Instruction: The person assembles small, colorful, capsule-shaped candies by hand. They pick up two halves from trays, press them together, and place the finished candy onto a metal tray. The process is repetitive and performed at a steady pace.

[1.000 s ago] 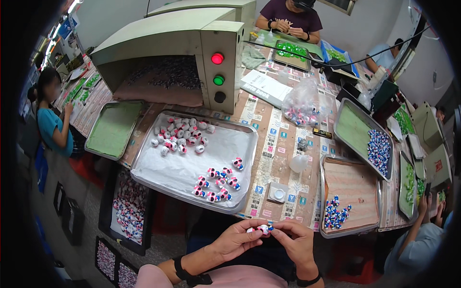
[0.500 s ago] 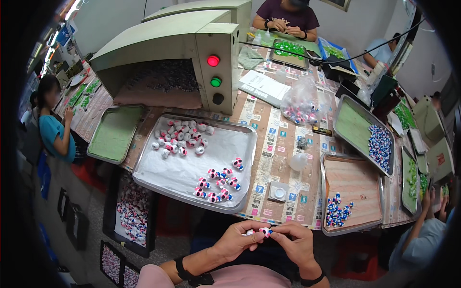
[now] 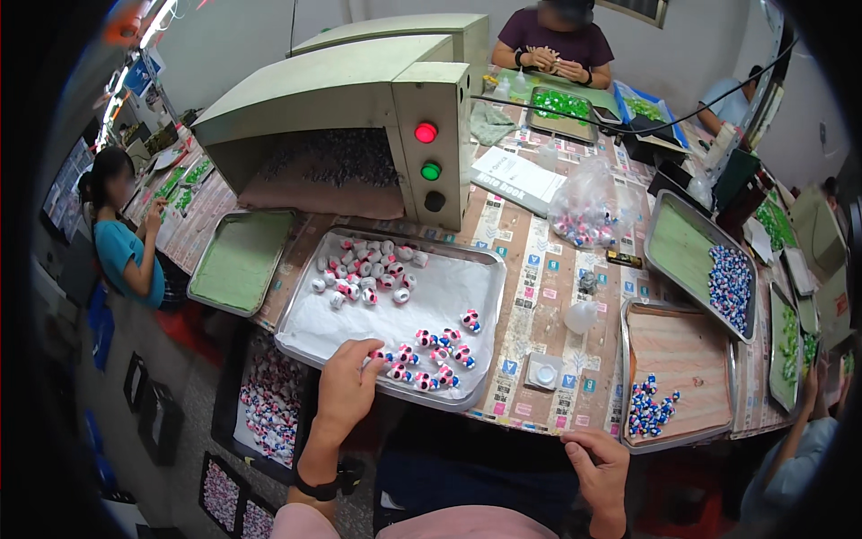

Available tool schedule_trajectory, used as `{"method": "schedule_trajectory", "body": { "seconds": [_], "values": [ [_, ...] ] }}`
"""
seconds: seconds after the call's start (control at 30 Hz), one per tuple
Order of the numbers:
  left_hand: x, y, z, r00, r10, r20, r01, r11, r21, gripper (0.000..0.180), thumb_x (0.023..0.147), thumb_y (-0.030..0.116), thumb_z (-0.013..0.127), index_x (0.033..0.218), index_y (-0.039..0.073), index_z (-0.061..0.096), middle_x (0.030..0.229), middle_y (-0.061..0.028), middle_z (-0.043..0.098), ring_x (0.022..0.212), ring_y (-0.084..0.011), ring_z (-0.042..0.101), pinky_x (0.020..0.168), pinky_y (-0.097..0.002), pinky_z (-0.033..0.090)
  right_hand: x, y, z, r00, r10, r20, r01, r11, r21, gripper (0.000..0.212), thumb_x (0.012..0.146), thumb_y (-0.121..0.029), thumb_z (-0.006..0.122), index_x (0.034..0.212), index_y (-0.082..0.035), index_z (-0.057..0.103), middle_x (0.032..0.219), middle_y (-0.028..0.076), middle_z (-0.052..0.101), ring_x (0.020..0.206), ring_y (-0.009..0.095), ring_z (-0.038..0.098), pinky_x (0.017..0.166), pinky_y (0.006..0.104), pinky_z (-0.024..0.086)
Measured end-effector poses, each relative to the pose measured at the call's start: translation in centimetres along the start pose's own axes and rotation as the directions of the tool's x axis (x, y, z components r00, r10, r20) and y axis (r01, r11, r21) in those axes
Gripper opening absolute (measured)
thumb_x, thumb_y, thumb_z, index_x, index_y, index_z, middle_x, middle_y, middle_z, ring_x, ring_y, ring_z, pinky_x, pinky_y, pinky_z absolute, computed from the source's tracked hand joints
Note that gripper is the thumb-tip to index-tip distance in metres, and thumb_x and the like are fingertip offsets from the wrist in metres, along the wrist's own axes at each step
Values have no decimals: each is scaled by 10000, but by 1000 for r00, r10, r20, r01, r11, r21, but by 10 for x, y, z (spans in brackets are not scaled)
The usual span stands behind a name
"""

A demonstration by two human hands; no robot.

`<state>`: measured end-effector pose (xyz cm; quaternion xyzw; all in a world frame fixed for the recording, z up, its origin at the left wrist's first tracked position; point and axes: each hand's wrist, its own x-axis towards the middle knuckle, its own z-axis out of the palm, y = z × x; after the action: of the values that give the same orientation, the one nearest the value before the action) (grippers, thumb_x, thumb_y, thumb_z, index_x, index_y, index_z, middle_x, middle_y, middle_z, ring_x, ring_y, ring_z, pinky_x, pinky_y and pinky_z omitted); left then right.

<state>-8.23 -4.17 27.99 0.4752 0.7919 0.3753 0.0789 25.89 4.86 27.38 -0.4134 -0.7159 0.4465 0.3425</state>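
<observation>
Metal tray point(image 3: 446, 402) holds rounded pcs point(image 3: 400, 372) nr L hand point(image 3: 345, 382).

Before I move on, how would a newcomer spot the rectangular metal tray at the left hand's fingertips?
Find the big cream metal machine. In front, the left hand reaches over the near edge of a silver rectangular tray. Its white lining distinguishes it from the green-lined tray and brown-lined tray either side.
</observation>
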Motion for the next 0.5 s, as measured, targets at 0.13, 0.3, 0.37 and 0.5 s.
{"method": "schedule_trajectory", "body": {
  "seconds": [0.13,0.3,0.37,0.5],
  "values": [
    [-2,-7,1,997,59,58,-62,997,52,236,807,-1,603,1040,-5,640,940,-178,626,872,-327,614,764,-347,481,-3,-2,-16,995,27,-96,-33,997,-65,114,796,-12,684,904,19,700,858,113,679,798,188,634,731,276,480],
    [3,7,0,987,114,-117,-116,993,-13,176,767,-57,556,920,-17,633,878,-156,577,829,-306,581,751,-350,458,3,8,-58,926,48,-375,-120,978,-170,114,792,-5,677,902,18,693,823,105,670,762,175,624,644,255,467],
    [-6,11,0,995,68,-71,-79,982,-170,66,834,-33,544,858,-17,604,804,-69,539,733,-148,533,646,-265,421,9,16,-82,873,-55,-484,-112,944,-310,132,795,-7,671,925,12,684,864,108,666,775,187,618,622,261,467],
    [-31,44,19,918,-99,384,395,331,-857,119,813,-65,548,904,11,548,920,-73,531,739,-117,537,610,-220,454,20,37,-118,839,-135,-526,-174,851,-496,174,772,6,653,944,-2,677,929,115,650,854,248,601,697,317,476]
  ]
}}
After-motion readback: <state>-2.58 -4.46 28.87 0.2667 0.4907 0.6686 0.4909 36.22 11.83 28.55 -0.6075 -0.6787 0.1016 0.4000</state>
